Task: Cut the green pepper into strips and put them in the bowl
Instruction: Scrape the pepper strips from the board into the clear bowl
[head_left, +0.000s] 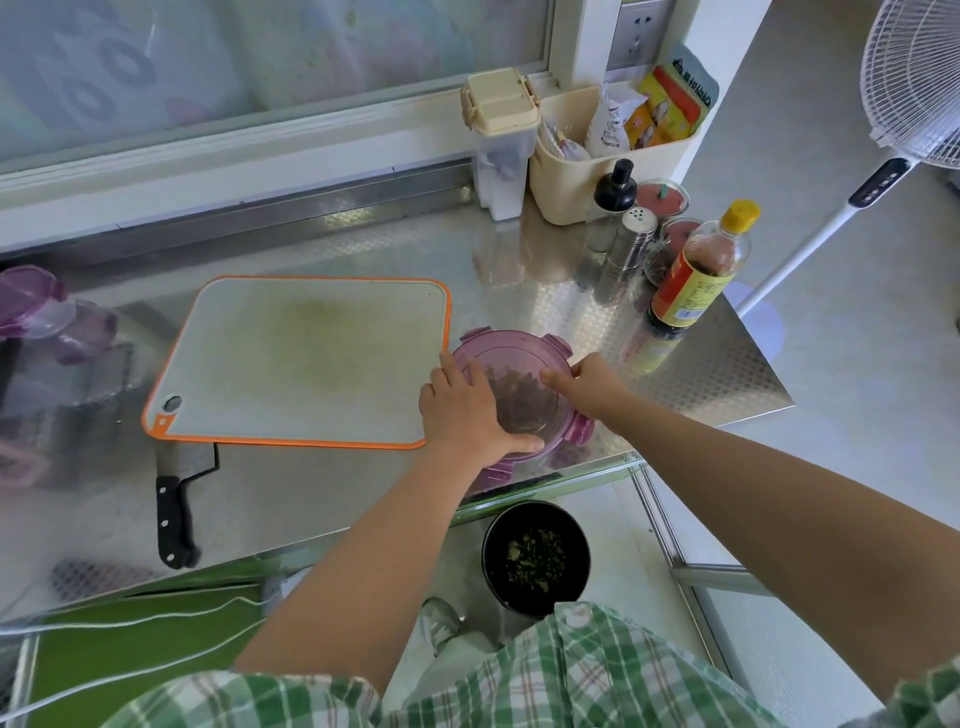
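A round purple-lidded bowl (511, 345) stands on the steel counter just right of the cutting board (306, 358). Dark cut pieces (522, 397) show through the translucent lid. My left hand (465, 410) lies over the lid's left side, its fingers bent over the rim and its thumb along the front edge. My right hand (592, 379) grips the lid's right rim, with the thumb stretched onto the lid. The white, orange-edged board bears only a green stain. A black-handled cleaver (176, 506) lies at the board's front left corner, its blade partly under the board.
Sauce bottle (696, 275), shakers (626, 249) and jars crowd the counter's right back. A cream basket (582, 176) and a lidded container (501, 140) stand by the window. Purple containers (41, 317) sit at far left. On the floor below is a black bin (535, 558) with green scraps. A fan (914, 83) stands at the right.
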